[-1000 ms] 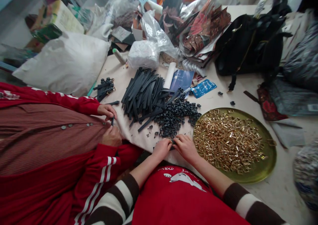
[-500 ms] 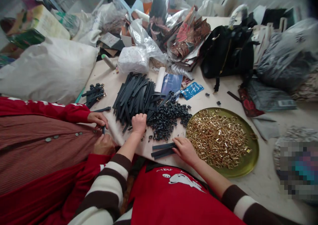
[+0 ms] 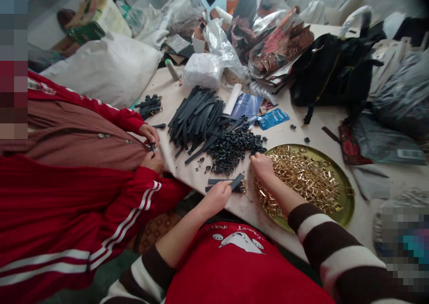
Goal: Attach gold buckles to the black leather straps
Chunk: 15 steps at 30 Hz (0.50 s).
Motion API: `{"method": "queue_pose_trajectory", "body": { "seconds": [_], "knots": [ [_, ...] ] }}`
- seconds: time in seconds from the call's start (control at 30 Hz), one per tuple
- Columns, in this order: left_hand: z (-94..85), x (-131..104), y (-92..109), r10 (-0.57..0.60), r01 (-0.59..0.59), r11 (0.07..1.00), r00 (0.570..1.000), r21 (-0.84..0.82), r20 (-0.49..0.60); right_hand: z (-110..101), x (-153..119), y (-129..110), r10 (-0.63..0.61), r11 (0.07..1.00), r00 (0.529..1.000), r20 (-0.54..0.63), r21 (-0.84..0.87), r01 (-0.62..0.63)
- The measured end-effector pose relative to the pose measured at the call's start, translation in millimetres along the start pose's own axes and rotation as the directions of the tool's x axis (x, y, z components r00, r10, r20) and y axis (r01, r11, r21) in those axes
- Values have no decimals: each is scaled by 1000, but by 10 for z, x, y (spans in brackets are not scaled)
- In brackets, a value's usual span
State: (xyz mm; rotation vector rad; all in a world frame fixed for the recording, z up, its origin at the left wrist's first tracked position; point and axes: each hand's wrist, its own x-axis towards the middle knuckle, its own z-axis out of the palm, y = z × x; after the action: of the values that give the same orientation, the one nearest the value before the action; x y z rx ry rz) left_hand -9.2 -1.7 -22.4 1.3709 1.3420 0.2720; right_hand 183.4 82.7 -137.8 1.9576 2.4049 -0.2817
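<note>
My left hand [image 3: 217, 199] is closed on one end of a dark strap [image 3: 237, 181], which points up and to the right. Under it, near the table's front edge, lie other dark straps [image 3: 214, 189] with a bit of gold at their right end. My right hand [image 3: 262, 166] is closed in a pinch at the right edge of a heap of small black loops [image 3: 228, 149], beside the round tray [image 3: 348, 201] of gold buckles [image 3: 301, 179]. What its fingertips hold is hidden. Behind the loops spreads a pile of loose dark straps [image 3: 194, 118].
At my left a co-worker in red sleeves works with both hands [image 3: 152, 149] on a small dark piece. Farther back are a white roll [image 3: 232, 99], a blue packet [image 3: 273, 119], a black handbag [image 3: 330, 76] and plastic bags [image 3: 204, 69]. Finished-looking straps [image 3: 149, 106] lie bunched at left.
My left hand has moved from the strap pile to the front edge and now holds a strap. My right hand has left the front straps for the loop heap. The view has shifted.
</note>
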Motion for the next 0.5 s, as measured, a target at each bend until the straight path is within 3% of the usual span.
{"method": "queue_pose_trajectory", "body": {
  "seconds": [0.1, 0.17, 0.23, 0.3, 0.4, 0.5],
  "knots": [
    [75, -193, 25, -204, 227, 907, 974, -354, 102, -68, -125, -50, -11, 991, 1000, -23, 134, 14],
    [109, -293, 71, -255, 279, 819, 960, -501, 117, -140, -294, -95, 54, 901, 998, -16, 433, -42],
    [141, -365, 125, -265, 286, 760, 956, -583, 123, -224, -530, -153, 119, 624, 988, 102, 766, -154],
    [179, -411, 178, -270, 304, 721, 951, -622, 152, -322, -801, -220, 89, 260, 958, 273, 922, -287],
    [261, -438, 240, -260, 328, 705, 944, -629, 201, -488, -1166, -309, 6, -180, 907, 422, 892, -414],
    [379, -422, 262, -232, 331, 743, 943, -582, 241, -638, -1399, -330, 5, -413, 863, 505, 787, -458]
  ]
}}
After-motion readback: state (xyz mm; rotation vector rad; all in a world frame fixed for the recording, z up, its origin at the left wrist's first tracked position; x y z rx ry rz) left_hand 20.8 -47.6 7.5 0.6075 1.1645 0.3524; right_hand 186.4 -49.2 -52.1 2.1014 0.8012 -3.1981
